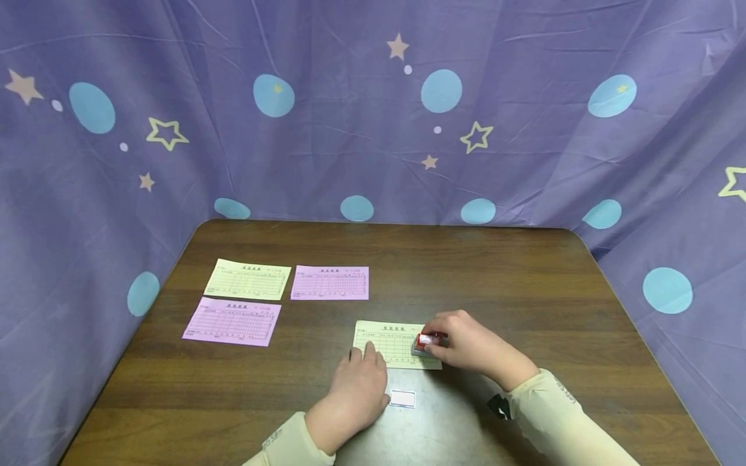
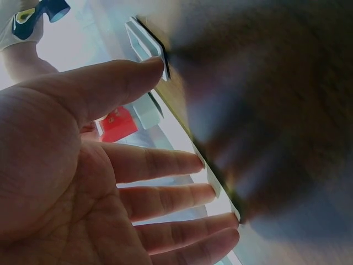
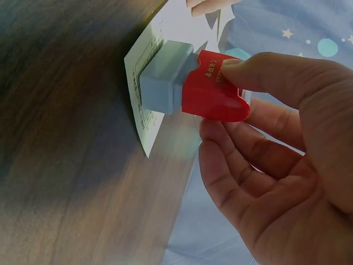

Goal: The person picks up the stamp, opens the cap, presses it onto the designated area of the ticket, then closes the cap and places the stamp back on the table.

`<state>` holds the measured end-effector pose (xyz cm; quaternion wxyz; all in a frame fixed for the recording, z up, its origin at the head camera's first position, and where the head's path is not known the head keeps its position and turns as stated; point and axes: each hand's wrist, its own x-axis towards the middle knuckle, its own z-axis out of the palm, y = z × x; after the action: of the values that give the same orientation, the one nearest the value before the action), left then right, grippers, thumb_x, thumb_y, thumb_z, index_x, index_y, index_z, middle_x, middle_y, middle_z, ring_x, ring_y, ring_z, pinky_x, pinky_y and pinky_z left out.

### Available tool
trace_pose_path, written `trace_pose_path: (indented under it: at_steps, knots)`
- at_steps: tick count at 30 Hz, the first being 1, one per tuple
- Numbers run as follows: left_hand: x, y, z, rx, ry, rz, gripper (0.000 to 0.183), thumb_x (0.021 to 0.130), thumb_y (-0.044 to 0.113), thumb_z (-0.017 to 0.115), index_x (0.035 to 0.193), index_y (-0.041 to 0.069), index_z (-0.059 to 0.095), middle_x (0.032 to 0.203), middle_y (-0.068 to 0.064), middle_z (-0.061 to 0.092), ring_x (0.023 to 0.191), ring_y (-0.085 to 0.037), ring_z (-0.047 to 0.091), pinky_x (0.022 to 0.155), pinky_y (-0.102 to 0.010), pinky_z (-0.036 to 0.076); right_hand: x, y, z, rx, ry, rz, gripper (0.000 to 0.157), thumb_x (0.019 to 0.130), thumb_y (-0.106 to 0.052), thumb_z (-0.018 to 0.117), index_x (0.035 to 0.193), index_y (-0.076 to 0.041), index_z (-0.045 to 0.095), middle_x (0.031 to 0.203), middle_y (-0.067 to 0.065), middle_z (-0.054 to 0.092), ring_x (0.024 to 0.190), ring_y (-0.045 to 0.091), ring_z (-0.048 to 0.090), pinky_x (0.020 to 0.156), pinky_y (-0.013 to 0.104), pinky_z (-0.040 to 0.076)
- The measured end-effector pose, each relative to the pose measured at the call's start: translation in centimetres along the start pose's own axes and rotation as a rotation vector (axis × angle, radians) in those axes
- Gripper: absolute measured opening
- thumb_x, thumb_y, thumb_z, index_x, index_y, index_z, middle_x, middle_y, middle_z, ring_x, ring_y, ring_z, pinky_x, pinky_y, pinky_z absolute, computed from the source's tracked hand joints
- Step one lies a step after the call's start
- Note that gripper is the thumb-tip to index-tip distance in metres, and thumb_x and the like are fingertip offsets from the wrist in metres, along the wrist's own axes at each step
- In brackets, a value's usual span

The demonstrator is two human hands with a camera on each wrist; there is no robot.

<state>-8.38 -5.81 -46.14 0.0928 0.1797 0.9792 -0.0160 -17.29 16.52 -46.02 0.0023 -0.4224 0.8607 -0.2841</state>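
My right hand [image 1: 469, 343] pinches the red handle of a rubber stamp [image 3: 215, 85] between thumb and fingers. The stamp's grey-blue base stands against the right part of a pale yellow printed form [image 1: 396, 353]. With fingers stretched out, my left hand [image 1: 358, 388] rests on the lower left of that same form. Close to the left thumb lies a small white rectangular piece with a raised rim [image 1: 403, 399], which looks like the stamp's cap; it also shows in the left wrist view. The stamp's printing face is hidden against the paper.
On the table's left side lie another yellow form [image 1: 247, 280] and two pink forms, one beside it [image 1: 329, 283] and one in front of it [image 1: 233, 321]. The brown wooden table [image 1: 495, 278] is bordered by a purple curtain [image 1: 361, 116] with stars and blue dots.
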Motion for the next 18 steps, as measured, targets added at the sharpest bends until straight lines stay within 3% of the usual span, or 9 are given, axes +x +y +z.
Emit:
trace_pose_path:
  at_steps: [18]
  knots:
    - [-0.15, -0.45, -0.43, -0.052, -0.034, 0.009, 0.071, 0.085, 0.043, 0.079, 0.134, -0.006, 0.061, 0.141, -0.028, 0.051, 0.124, -0.046, 0.053, 0.099, -0.053, 0.047, 0.15, -0.49, 0.18, -0.046, -0.039, 0.065, 0.008, 0.082, -0.004, 0.081, 0.087, -0.008, 0.077, 0.081, -0.006, 0.067, 0.071, 0.007, 0.059, 0.066, 0.029, 0.054]
